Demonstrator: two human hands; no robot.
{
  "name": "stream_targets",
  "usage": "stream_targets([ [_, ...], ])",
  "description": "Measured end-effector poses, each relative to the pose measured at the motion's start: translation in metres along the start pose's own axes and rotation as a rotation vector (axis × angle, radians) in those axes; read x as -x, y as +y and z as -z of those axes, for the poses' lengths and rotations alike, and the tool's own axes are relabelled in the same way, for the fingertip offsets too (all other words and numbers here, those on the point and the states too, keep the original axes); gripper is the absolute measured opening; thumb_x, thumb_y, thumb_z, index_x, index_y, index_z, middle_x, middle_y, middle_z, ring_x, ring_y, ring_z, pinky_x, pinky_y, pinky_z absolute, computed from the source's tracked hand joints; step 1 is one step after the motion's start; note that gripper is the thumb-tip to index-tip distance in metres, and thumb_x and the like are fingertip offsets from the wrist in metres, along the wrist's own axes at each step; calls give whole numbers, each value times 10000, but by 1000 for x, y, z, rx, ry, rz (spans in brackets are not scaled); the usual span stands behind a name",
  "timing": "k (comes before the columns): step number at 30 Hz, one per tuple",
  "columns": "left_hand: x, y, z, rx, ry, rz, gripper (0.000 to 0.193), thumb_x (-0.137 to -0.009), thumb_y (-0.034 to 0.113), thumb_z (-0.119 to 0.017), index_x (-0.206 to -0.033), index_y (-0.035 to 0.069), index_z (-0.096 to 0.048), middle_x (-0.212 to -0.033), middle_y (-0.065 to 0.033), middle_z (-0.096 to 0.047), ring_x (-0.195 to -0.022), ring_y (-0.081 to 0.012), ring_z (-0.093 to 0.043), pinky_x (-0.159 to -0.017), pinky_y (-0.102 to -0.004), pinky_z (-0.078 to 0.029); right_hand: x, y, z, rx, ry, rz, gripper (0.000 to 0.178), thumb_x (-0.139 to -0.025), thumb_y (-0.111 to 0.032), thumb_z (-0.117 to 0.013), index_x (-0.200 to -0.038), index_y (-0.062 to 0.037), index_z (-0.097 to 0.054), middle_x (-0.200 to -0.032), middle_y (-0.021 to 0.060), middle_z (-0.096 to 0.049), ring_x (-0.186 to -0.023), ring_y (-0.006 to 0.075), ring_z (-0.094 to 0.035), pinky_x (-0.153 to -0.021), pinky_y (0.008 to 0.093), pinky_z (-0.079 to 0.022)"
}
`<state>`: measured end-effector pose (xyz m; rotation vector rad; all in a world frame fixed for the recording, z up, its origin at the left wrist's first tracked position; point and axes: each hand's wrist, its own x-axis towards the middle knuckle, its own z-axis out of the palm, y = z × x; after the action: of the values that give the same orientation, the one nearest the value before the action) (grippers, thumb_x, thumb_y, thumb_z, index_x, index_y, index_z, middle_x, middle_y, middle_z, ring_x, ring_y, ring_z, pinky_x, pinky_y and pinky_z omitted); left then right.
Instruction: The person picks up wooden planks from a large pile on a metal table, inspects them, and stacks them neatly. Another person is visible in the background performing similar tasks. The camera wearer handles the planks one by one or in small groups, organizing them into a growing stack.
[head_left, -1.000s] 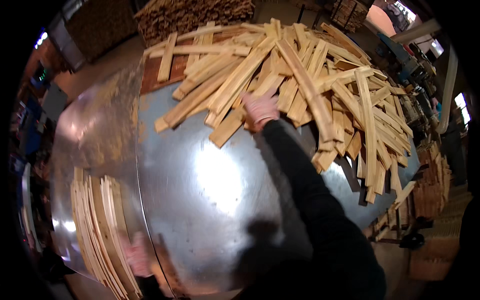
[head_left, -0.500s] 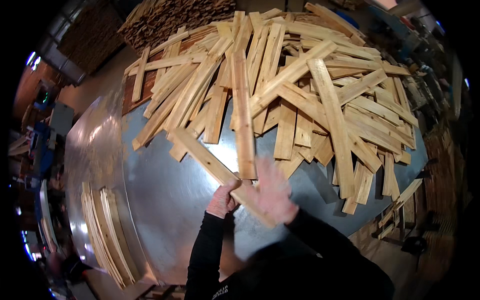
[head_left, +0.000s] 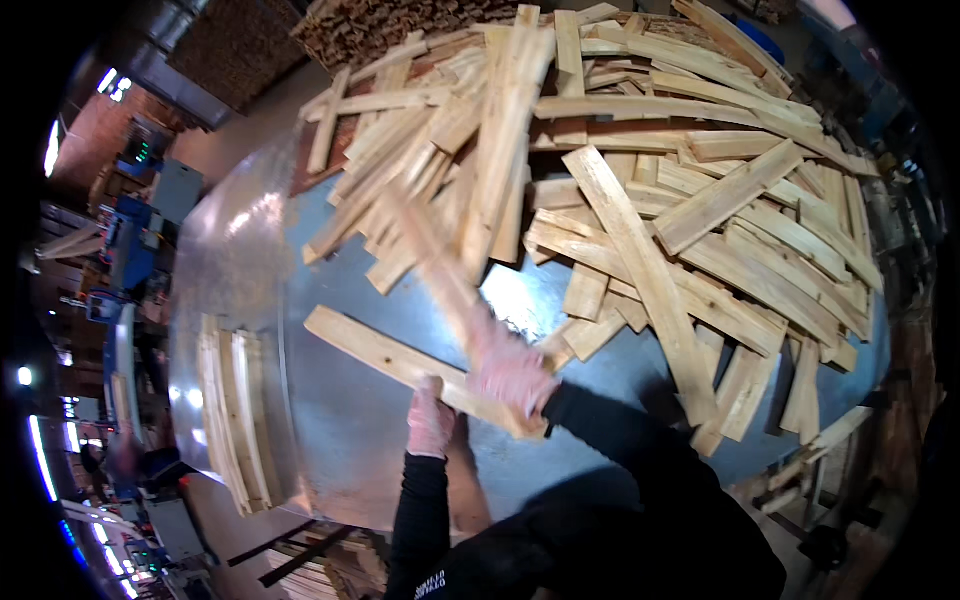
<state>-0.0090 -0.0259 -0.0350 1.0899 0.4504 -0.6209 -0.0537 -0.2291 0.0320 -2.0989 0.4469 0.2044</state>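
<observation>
My left hand (head_left: 430,418) is closed round the lower edge of a pale wooden board (head_left: 375,350), which lies slantwise in front of me above the metal table (head_left: 330,440). A second wooden board (head_left: 432,262), blurred by motion, runs up and to the left from my right hand (head_left: 508,372). That hand is closed on the board's near end, just above the right end of the first board, though its fingers are partly smeared. Beyond both hands, many loose boards (head_left: 630,250) lie crisscrossed in a large heap.
On the table's left side, several boards (head_left: 235,415) stand side by side in a small stack. Large wood stacks (head_left: 370,35) rise behind the heap. Machinery (head_left: 135,245) is at the far left, and a wooden rack (head_left: 815,455) borders the table at the right.
My right hand, open before, has closed on the second board and swung its far end left. The first board has shifted left and lies flatter, still in my left hand. The view has turned somewhat.
</observation>
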Motion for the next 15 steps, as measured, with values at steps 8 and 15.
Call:
stream_targets([
  [8,-28,-73,-2,221,142,158,312,-938,142,-705,-1223,137,-581,-1095,-71,-678,-946,-224,-687,-738,-388,-603,67,110,110,713,710,-372,1025,-790,-434,-766,-1547,15,-242,-1539,287,-350,-1424,435,-346,-1191,468,-270],
  [15,9,-90,16,298,-69,65,438,-967,180,-677,-1356,64,-512,-1249,-90,-632,-1114,-270,-648,-919,-448,-581,65,52,63,600,478,63,674,-826,-306,-708,-1413,-52,-497,-1301,209,-567,-1152,391,-567,-982,493,-470],
])
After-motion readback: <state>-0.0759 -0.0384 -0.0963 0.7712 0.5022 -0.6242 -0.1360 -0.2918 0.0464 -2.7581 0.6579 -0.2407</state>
